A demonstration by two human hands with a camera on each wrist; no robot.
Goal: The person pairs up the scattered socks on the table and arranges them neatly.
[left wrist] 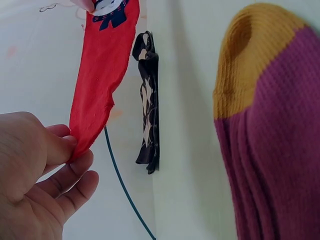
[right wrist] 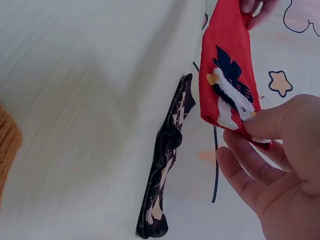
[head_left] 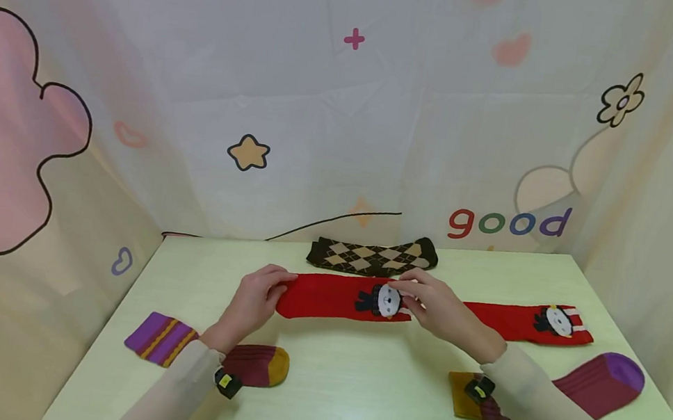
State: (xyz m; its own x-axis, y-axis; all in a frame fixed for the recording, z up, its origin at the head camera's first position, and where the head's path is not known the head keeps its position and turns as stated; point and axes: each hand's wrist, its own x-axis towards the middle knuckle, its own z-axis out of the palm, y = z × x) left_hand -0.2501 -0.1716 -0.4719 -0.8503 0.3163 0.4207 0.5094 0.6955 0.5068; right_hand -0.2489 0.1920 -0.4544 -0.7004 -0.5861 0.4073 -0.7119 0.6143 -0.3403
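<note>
- Right sleeve (head_left: 564, 413) and left sleeve (head_left: 172, 389): nearest the camera, entering from the lower edge. Each wrist carries a small black block with a yellow mark.
- Left hand (head_left: 255, 298): thumb and fingers pinch the plain left end of the red sock (head_left: 326, 296).
- Right hand (head_left: 440, 310): thumb and fingers pinch the opposite end of the same sock, beside its black-and-white animal face.
- Red sock, position: stretched lengthwise between both hands, raised off the table (head_left: 362, 409), in front of the argyle sock (head_left: 368, 261).
- Second red sock (head_left: 502, 319): lies on the table, right of the held one. Its left end is hidden behind the right hand; a matching face and red-and-white stripes mark its right end.
- Left maroon sock (head_left: 251, 365): lies beneath the left wrist, mustard toe to the right. Purple fabric with orange bands shows on the wrist's other side; the join is hidden.
- Right maroon sock (head_left: 595, 385): purple toe pointing to the far right. Mustard fabric shows across the right sleeve, which covers the middle.
- Argyle sock: black and tan, lying along the table's far edge.
- Curtain (head_left: 304, 59): hangs behind the table, printed with hearts, a star (head_left: 248, 152), a flower (head_left: 622, 100) and the word "good" (head_left: 508, 223).
</note>
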